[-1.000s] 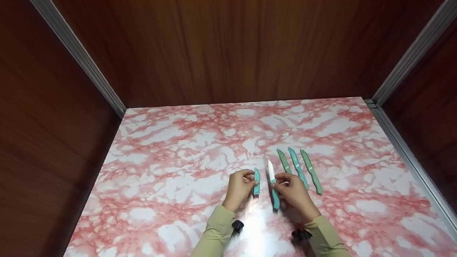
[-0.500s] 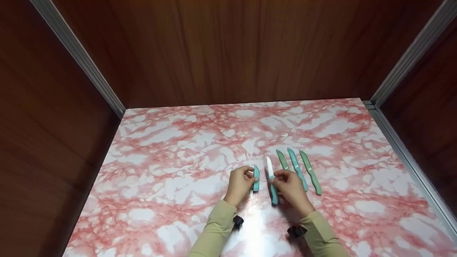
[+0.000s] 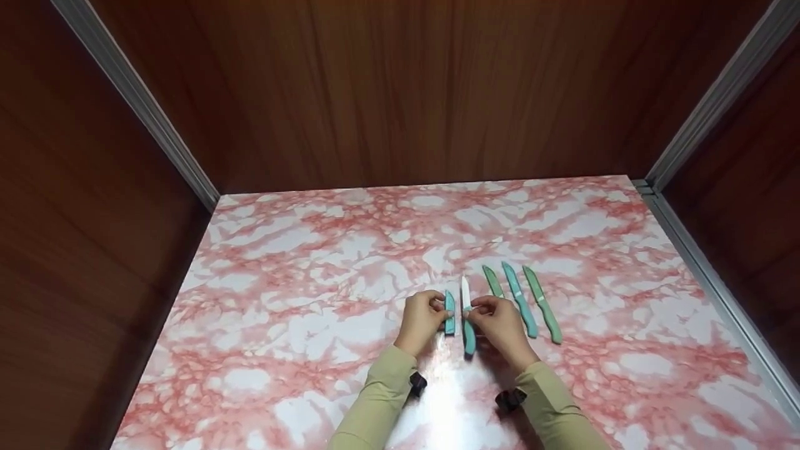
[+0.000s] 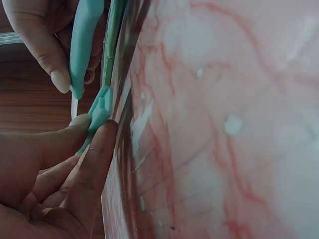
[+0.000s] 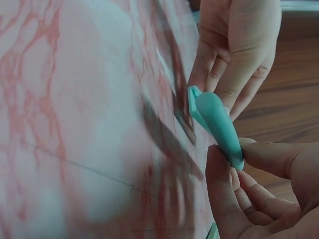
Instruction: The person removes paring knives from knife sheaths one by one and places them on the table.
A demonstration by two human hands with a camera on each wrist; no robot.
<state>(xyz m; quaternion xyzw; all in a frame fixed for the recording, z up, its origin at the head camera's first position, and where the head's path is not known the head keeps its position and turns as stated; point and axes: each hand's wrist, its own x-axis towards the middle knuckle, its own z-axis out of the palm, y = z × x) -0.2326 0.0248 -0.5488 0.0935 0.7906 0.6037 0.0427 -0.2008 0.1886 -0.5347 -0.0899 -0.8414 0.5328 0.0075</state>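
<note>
My left hand (image 3: pixel 422 322) pinches a turquoise knife sheath (image 3: pixel 449 312) between thumb and fingertips, its open end toward me. Just to its right, my right hand (image 3: pixel 502 324) holds a small knife (image 3: pixel 469 337) with a turquoise handle and a bare white blade, tip pointing away from me. Thumb and fingers grip the handle near the blade. In the left wrist view the sheath (image 4: pixel 101 107) and the knife handle (image 4: pixel 84 45) are close, side by side. Knife and sheath stay apart, both a little above the table.
To the right of my right hand lie a green sheathed knife (image 3: pixel 493 281), partly hidden by that hand, a turquoise sheathed knife (image 3: pixel 520 300) and another green one (image 3: pixel 542 304). The red-and-white marbled table (image 3: pixel 300 262) is bounded by dark wood panels (image 3: pixel 400 94).
My right hand has moved left with the knife, narrowing the gap to the sheath. My left hand has shifted only slightly, still holding the sheath. The three sheathed knives stay put.
</note>
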